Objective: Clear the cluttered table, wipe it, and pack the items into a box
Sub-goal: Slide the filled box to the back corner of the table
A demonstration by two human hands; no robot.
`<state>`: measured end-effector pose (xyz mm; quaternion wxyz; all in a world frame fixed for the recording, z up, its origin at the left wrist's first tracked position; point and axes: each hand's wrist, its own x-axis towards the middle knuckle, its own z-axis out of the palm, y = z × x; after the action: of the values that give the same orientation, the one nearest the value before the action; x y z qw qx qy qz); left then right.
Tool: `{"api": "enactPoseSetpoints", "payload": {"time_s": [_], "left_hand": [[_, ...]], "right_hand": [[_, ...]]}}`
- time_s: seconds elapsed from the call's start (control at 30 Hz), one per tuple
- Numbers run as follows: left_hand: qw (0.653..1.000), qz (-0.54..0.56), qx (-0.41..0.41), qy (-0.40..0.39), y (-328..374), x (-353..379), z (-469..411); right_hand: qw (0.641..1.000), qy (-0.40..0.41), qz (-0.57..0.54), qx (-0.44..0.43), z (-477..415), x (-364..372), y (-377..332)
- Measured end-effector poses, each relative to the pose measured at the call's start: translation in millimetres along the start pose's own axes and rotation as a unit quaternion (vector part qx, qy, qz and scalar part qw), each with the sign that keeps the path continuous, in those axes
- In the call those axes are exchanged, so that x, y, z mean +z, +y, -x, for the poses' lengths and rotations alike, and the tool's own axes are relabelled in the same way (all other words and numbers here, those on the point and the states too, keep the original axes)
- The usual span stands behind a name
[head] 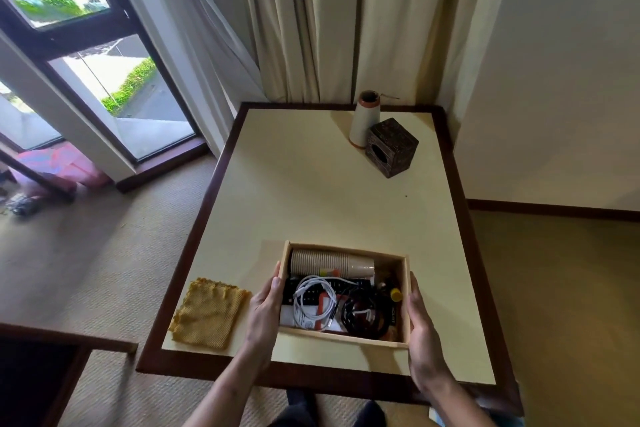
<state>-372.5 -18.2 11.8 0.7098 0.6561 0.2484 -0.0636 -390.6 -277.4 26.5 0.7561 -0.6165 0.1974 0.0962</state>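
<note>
**Desk:** Where are you with the clearing?

**Me:** Close to the end, I'd say. The box point(343, 338) sits near the front edge of the bench point(311, 191), a little right of centre, and it's packed. A stack of paper cups point(329, 263) lies on its side along the far wall, with a white cable point(313, 302) and a black cable point(363, 317) coiled on top of some flat dark things I can't name.

**Desk:** And your hands?

**Me:** One on each side. My left hand point(265, 308) lies flat against the left wall, fingers straight and together and pointing away from me. My right hand point(420, 326) is the same on the right wall. It's a press from both sides, nothing curled under the base that I can see. I can't tell whether the box is resting on the bench or just off it.

**Desk:** Wiped?

**Me:** The top looks clean apart from a speck towards the right edge, so I judge the wiping done. The yellow cloth point(209, 314) lies flat at the front left corner, just beside my left hand.

**Desk:** What's left?

**Me:** Little. A pale vase point(363, 121) and a dark wooden cube point(393, 147) stand touching near the far right corner. They may belong there, or they may be the last to pack. The cloth is not yet put away
</note>
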Motion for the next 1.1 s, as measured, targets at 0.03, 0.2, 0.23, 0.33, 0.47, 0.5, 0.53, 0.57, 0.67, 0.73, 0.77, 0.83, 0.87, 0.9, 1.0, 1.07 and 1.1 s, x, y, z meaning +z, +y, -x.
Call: {"api": "enactPoseSetpoints", "payload": {"time_s": [0.03,0.2,0.23,0.33,0.47,0.5,0.53,0.57,0.67,0.73,0.77,0.83,0.87,0.9,1.0,1.07,1.1], "left_hand": [[1.0,-0.001,0.014,-0.002,7,1,0],[0.998,0.011,0.064,-0.013,53,-2,-21],[0.997,0.021,0.072,-0.012,65,-3,-32],[0.995,0.033,0.097,-0.012,107,-9,-75],[0.994,0.023,0.108,-0.024,150,-20,-142],[0.993,0.015,0.111,-0.029,160,-24,-161],[0.992,0.009,0.118,-0.033,169,-28,-183],[0.993,0.003,0.117,-0.034,176,-33,-202],[0.994,-0.001,0.103,-0.028,197,-42,-267],[0.996,0.006,0.083,-0.025,202,-44,-301],[0.997,0.006,0.078,-0.024,203,-44,-321],[0.998,0.015,0.061,-0.024,204,-46,-360],[0.998,0.018,0.055,-0.022,205,-46,-376],[0.998,0.02,0.051,-0.022,207,-45,-387],[0.998,0.017,0.054,-0.028,204,-48,-425],[0.998,0.008,0.055,-0.025,201,-50,-448],[0.998,0.003,0.059,-0.025,201,-52,-458]], "right_hand": [[1.0,-0.01,0.007,-0.004,-5,0,-4],[0.998,-0.061,0.005,-0.03,-38,18,-39],[0.997,-0.064,0.003,-0.035,-49,27,-49],[0.996,-0.059,0.005,-0.061,-87,62,-83],[0.996,-0.052,0.001,-0.075,-143,114,-122],[0.996,-0.041,0.001,-0.076,-160,128,-128],[0.997,-0.03,0.0,-0.077,-177,142,-134],[0.997,-0.022,0.002,-0.075,-193,154,-138],[0.998,-0.012,0.007,-0.066,-251,191,-145],[0.998,-0.013,-0.004,-0.058,-281,204,-146],[0.999,-0.015,-0.006,-0.05,-299,211,-144],[0.999,-0.017,-0.004,-0.036,-335,223,-134],[0.999,-0.018,-0.001,-0.033,-349,229,-131],[1.0,-0.011,0.008,-0.028,-362,234,-130],[1.0,0.006,0.02,-0.012,-400,247,-124],[0.999,0.004,0.034,-0.008,-424,254,-121],[0.999,0.002,0.043,-0.007,-432,258,-121]]}}
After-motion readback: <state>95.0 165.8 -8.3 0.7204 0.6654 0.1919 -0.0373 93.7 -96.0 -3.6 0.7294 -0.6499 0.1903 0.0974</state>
